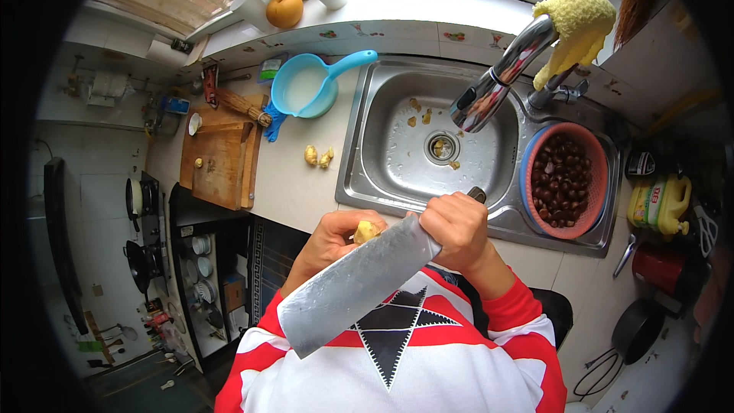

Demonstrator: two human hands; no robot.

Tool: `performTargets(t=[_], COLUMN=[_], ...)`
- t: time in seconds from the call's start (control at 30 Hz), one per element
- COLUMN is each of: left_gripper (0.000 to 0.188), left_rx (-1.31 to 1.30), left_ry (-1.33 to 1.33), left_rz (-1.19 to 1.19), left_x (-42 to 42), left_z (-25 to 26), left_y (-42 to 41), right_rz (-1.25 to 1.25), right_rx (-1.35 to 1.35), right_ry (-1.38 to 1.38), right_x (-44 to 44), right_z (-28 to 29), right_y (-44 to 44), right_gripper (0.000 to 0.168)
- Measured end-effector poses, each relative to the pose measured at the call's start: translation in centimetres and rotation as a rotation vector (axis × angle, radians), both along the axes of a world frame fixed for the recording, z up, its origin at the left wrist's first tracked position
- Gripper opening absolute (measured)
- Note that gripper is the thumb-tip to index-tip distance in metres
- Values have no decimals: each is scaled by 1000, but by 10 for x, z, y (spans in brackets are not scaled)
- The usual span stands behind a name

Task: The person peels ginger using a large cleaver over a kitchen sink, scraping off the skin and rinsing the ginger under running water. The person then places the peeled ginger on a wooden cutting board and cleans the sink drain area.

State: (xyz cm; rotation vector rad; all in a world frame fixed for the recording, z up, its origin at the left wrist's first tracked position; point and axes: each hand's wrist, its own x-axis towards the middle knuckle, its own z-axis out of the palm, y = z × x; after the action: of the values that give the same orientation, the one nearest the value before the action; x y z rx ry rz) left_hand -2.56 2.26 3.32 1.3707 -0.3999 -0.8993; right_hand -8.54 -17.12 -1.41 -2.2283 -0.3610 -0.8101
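My right hand (456, 230) grips the handle of a cleaver (358, 284), whose broad steel blade slants down to the left in front of my chest. In my left hand (338, 236) is a piece of ginger (366, 232), pinched between thumb and fingers. The blade's upper edge lies against or just beside the ginger; exact contact cannot be told. Both hands are at the front edge of the steel sink (395, 155). Ginger peelings (426, 116) lie on its wet bottom and at the drain. Two more ginger pieces (311, 155) rest on the counter to the left.
The chrome faucet (487, 92), draped with a yellow cloth (579, 23), overhangs the sink. A pink basket (600, 183) of chestnuts stands at right. Leftward are a blue ladle (332, 94) holding cloudy liquid and stacked wooden cutting boards (221, 166). A yellow jug (659, 203) stands far right.
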Motion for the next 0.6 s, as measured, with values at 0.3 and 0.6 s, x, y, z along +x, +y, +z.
performTargets(t=[0.3,0.6], left_gripper=[33,47], left_rx=[-223,-55], left_ry=[43,190], left_rz=[-132,59], left_x=[0,1], left_z=[-19,-37], left_y=[13,13], right_rz=[-214,-124], right_rx=[65,215], right_ry=[217,132], right_x=[2,0], right_z=[-27,-20], right_y=[-5,-9], right_gripper=[19,22])
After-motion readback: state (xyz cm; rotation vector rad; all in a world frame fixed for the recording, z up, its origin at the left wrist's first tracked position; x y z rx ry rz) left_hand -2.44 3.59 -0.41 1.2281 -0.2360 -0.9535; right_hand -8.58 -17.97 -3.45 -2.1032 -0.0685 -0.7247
